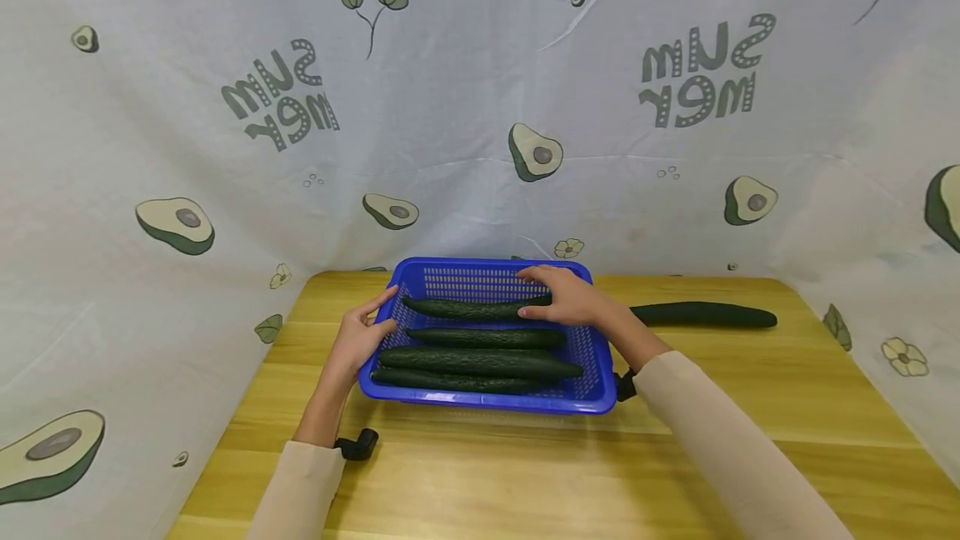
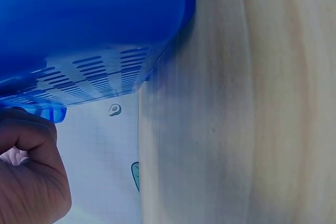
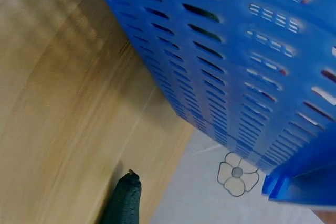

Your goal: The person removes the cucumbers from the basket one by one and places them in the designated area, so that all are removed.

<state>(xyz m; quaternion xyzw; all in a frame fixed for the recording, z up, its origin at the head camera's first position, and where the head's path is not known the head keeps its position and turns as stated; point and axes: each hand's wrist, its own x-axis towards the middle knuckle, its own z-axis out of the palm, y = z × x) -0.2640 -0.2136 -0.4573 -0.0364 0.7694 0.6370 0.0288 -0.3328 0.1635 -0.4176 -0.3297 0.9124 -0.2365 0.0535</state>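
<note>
Cucumbers (image 1: 480,362), four of them, lie lengthwise inside the blue basket (image 1: 450,396); a fifth cucumber (image 1: 705,314) rests outside, to its right on the tabletop (image 1: 465,482). With four in and one out, the work looks partway along, though which way they are moving cannot be told. The right hand (image 1: 570,297), fingers spread, is over the backmost cucumber's end; the left hand (image 1: 358,336) grips the basket's left rim.

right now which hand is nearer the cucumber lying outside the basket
Right: the right hand is over the right part of the blue basket, the side nearer that cucumber; the left hand grips its left end, farther away.
</note>
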